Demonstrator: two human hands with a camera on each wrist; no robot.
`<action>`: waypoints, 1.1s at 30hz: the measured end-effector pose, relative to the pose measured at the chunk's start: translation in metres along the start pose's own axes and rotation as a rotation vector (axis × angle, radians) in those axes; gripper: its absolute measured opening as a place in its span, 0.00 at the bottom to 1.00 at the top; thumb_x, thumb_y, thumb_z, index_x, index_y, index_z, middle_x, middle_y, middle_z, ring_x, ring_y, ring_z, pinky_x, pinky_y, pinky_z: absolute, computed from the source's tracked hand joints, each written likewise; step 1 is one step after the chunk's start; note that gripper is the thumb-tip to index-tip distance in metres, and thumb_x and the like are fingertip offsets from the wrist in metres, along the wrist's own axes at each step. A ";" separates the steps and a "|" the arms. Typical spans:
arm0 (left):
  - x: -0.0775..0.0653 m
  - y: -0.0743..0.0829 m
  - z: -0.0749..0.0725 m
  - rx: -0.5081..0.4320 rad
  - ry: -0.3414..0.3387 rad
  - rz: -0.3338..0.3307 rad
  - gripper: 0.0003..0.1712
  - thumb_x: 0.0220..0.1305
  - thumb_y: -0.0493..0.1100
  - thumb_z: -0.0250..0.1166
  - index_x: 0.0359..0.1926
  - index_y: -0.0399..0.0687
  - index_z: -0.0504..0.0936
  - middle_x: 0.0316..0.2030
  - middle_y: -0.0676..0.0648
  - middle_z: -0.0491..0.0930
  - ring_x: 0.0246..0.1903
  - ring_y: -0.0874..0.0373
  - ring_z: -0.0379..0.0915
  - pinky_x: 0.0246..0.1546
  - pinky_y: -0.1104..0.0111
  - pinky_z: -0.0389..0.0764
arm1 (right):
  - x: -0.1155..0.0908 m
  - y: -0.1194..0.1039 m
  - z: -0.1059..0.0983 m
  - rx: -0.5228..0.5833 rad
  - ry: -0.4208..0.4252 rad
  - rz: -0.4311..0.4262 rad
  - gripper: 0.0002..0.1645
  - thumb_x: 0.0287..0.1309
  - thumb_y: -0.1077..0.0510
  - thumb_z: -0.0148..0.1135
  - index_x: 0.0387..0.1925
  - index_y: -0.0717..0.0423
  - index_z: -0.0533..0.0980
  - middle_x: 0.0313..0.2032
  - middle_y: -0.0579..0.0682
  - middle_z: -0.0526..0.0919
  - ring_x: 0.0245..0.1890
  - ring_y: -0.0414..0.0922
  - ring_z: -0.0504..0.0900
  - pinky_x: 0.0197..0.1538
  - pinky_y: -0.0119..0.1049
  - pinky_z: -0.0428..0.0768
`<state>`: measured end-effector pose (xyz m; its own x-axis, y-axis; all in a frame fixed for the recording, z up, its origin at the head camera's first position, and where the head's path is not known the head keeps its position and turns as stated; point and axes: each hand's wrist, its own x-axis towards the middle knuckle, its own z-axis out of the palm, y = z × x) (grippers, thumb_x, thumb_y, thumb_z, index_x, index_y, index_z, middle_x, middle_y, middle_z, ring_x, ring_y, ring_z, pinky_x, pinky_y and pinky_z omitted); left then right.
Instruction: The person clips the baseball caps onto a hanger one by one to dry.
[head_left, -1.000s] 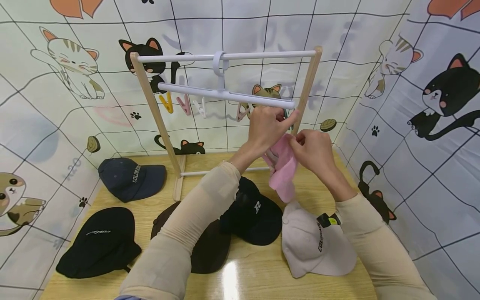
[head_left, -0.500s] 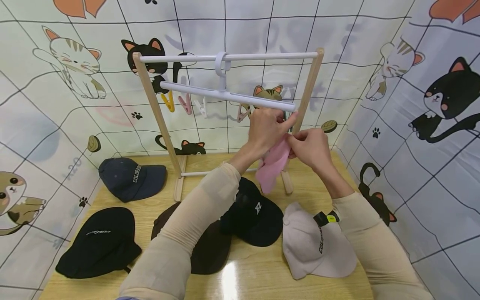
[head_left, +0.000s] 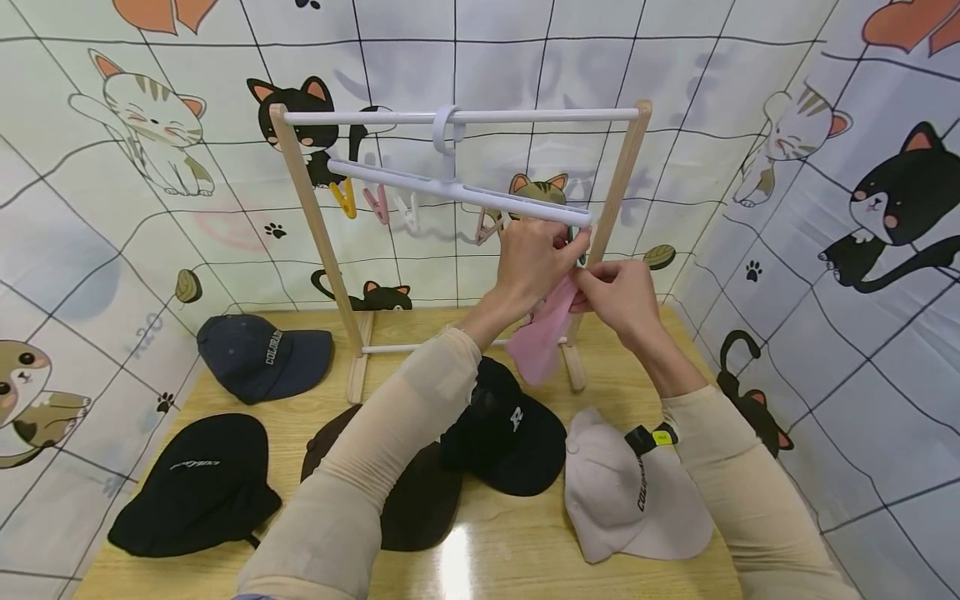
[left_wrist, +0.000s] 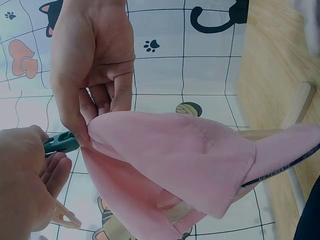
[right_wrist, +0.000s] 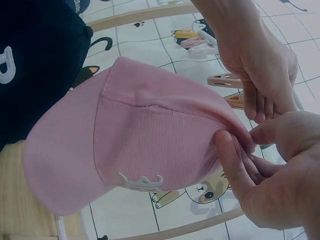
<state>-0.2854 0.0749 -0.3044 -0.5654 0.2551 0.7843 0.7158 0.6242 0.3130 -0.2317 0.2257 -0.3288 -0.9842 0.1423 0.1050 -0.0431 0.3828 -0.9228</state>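
A pink baseball cap (right_wrist: 145, 130) hangs from my right hand (head_left: 622, 298), whose thumb and fingers pinch its edge; the brim hangs lowest. Close beside it, my left hand (head_left: 531, 260) grips a green clothespin (left_wrist: 62, 143) below the right end of a white hanger (head_left: 457, 190). In the left wrist view the clothespin's tip meets the pinched edge of the cap. My left hand (left_wrist: 25, 175) shows at the left there, with my right hand (left_wrist: 95, 70) coming from above. Part of the clothespin is hidden by my fingers.
The hanger tilts down to the right from a wooden-sided rack (head_left: 315, 225). Yellow (head_left: 343, 200), pink (head_left: 377, 204) and white clothespins (head_left: 408, 212) hang on it. Several caps lie on the wooden table, including a navy cap (head_left: 255, 354), a black cap (head_left: 202, 483) and a beige cap (head_left: 615, 483).
The pink cap has swung left and up as my right hand shifted slightly left, nearer the clothespin. My left hand stays almost in place.
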 end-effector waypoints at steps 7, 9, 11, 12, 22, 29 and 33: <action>0.000 -0.001 0.000 -0.003 -0.016 -0.010 0.26 0.69 0.50 0.66 0.13 0.49 0.77 0.12 0.55 0.67 0.17 0.62 0.60 0.22 0.75 0.53 | 0.000 0.003 0.000 0.046 -0.042 -0.032 0.24 0.69 0.46 0.65 0.49 0.64 0.85 0.37 0.54 0.89 0.32 0.43 0.92 0.41 0.38 0.90; 0.000 -0.001 -0.001 -0.008 -0.014 -0.011 0.26 0.69 0.50 0.66 0.13 0.49 0.78 0.12 0.55 0.67 0.17 0.62 0.60 0.22 0.75 0.53 | -0.001 0.004 0.000 0.048 -0.043 -0.045 0.23 0.69 0.46 0.66 0.49 0.63 0.86 0.36 0.53 0.89 0.32 0.43 0.92 0.42 0.38 0.90; 0.000 -0.001 -0.001 -0.011 -0.013 -0.013 0.26 0.69 0.50 0.66 0.13 0.49 0.78 0.12 0.55 0.67 0.17 0.62 0.60 0.22 0.75 0.53 | -0.002 0.004 -0.001 0.051 -0.043 -0.058 0.23 0.69 0.46 0.66 0.49 0.63 0.86 0.36 0.52 0.89 0.32 0.42 0.92 0.42 0.37 0.90; 0.000 -0.001 -0.001 -0.011 -0.014 -0.014 0.26 0.69 0.50 0.66 0.13 0.49 0.78 0.12 0.55 0.67 0.17 0.62 0.60 0.22 0.75 0.53 | -0.002 0.004 -0.001 0.053 -0.041 -0.062 0.23 0.69 0.46 0.66 0.49 0.63 0.86 0.36 0.53 0.89 0.32 0.42 0.92 0.42 0.37 0.90; 0.000 -0.002 -0.001 -0.020 -0.017 -0.014 0.26 0.69 0.50 0.66 0.13 0.49 0.78 0.12 0.55 0.68 0.17 0.62 0.60 0.22 0.75 0.53 | -0.003 0.001 -0.002 0.117 -0.023 -0.066 0.24 0.67 0.46 0.68 0.49 0.64 0.86 0.34 0.49 0.90 0.32 0.42 0.92 0.41 0.37 0.90; -0.001 -0.002 -0.001 -0.014 -0.021 -0.010 0.26 0.70 0.51 0.66 0.14 0.49 0.80 0.12 0.54 0.69 0.18 0.61 0.61 0.24 0.74 0.55 | -0.002 0.000 -0.001 0.130 0.006 -0.040 0.27 0.64 0.44 0.70 0.46 0.66 0.85 0.28 0.46 0.89 0.28 0.43 0.92 0.38 0.38 0.90; -0.001 -0.004 0.000 -0.010 -0.027 -0.011 0.26 0.71 0.51 0.66 0.14 0.49 0.80 0.12 0.54 0.70 0.18 0.61 0.60 0.24 0.73 0.55 | -0.003 -0.002 -0.001 0.108 0.019 -0.052 0.27 0.63 0.43 0.71 0.44 0.66 0.86 0.25 0.45 0.89 0.26 0.42 0.91 0.36 0.38 0.90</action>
<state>-0.2874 0.0726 -0.3069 -0.5845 0.2680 0.7659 0.7134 0.6195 0.3276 -0.2290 0.2251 -0.3271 -0.9769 0.1422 0.1596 -0.1132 0.2894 -0.9505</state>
